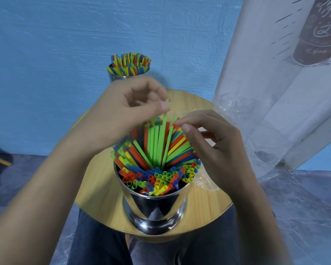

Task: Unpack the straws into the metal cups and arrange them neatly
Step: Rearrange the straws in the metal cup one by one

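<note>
**A:** Where are the cups?

**B:** The near cup [155, 211] stands on the table [96, 197] at its front edge, above the person's lap [103, 245]. The far cup [118, 77] is behind it, slightly left, near the wall [46, 54]. The left hand [122, 115] hides its base.

**A:** And the straws?

**B:** A bunch of straws [157, 169] stands in the near cup, and a second bunch [130, 65] is in the far cup.

**A:** The hands?

**B:** Both are over the near cup. The left hand pinches a single straw [164, 119] that sticks up above the bunch. The right hand [214, 140] is just to its right, fingertips at the straw tops.

**A:** Anything else?

**B:** A plastic wrapper [237, 111] lies on the table to the right, and a curtain [275, 73] hangs to the right of it.
</note>
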`<state>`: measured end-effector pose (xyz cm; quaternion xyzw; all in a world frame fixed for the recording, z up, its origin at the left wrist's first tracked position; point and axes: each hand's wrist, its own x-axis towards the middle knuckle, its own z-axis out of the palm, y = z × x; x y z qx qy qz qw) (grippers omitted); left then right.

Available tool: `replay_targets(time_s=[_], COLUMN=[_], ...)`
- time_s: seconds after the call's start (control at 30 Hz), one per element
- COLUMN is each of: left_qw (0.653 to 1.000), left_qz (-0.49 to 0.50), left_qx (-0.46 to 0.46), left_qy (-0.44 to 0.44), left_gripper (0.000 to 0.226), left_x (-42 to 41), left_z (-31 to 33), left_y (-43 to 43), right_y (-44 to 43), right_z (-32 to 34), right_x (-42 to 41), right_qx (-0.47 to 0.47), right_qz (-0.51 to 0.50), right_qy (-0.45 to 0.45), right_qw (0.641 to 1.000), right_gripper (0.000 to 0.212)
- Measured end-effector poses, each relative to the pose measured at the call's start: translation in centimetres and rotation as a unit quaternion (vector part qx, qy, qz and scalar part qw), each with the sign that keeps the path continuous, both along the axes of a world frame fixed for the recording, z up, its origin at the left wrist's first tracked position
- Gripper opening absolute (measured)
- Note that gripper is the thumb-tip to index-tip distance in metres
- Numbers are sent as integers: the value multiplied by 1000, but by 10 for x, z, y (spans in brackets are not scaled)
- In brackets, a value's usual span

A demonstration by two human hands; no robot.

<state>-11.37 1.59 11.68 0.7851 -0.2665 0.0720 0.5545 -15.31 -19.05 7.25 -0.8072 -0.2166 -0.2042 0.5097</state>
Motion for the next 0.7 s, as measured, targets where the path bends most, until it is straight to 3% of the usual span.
replay_targets(time_s=[0.13, 0.27, 0.37, 0.57, 0.7], left_qw=[989, 948, 922, 899, 924], left_qz=[54, 103, 109, 126, 139], left_qx=[-136, -301, -371, -411, -336], left_qy=[-22, 0, 29, 86, 118], left_gripper=[6, 12, 9, 12, 12], left_x=[3, 3, 2, 0, 0], left_z=[7, 14, 15, 5, -2], left_y=[4, 8, 11, 13, 17], right_y=[0, -1, 0, -3, -4], right_z=[1, 2, 4, 6, 8], right_x=[0, -3, -4, -6, -7], right_qx=[2, 5, 9, 66, 136], right_qz=[4, 8, 16, 15, -17], right_qy=[4, 25, 28, 24, 34], right_qw=[1000, 1000, 999, 997, 990], right_gripper=[15, 14, 11, 10, 5])
